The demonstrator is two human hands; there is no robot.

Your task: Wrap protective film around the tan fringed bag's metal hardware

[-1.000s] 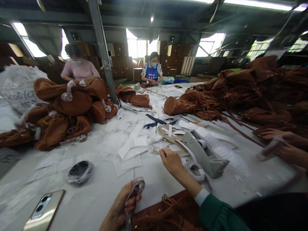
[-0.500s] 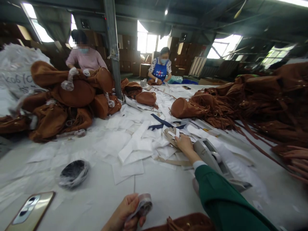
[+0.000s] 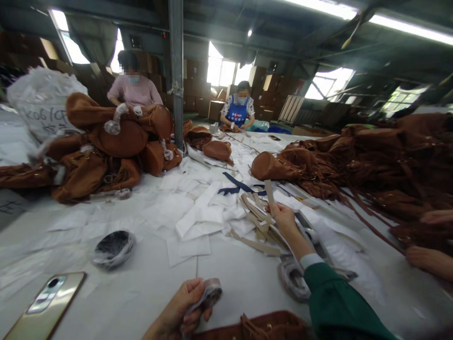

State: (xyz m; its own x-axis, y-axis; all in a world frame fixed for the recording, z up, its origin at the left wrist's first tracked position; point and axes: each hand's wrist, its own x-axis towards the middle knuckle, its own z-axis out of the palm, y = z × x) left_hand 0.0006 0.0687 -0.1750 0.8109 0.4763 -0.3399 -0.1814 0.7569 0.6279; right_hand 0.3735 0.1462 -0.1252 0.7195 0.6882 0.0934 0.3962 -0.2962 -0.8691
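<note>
My left hand (image 3: 186, 309) is closed around a wrapped strap end (image 3: 208, 293) near the table's front edge, just above a brown fringed bag (image 3: 262, 326). My right hand (image 3: 286, 218), in a green sleeve, pinches a tan paper strip (image 3: 269, 191) and lifts it from a pile of tan strips (image 3: 260, 222). A grey tape dispenser (image 3: 318, 241) lies partly hidden behind my right arm. A roll of wrap (image 3: 292, 278) rests beside my wrist.
White paper pieces (image 3: 198, 212) cover the table's middle. A phone (image 3: 46, 302) and a black bagged bundle (image 3: 113, 248) lie front left. Brown bags pile up at left (image 3: 106, 151) and right (image 3: 371, 160). Another person's hands (image 3: 428, 257) reach in at right; two people sit at the far side.
My right hand reached out from near the tape dispenser to the strip pile and now lifts one tan strip. My left hand kept its hold on the wrapped strap end.
</note>
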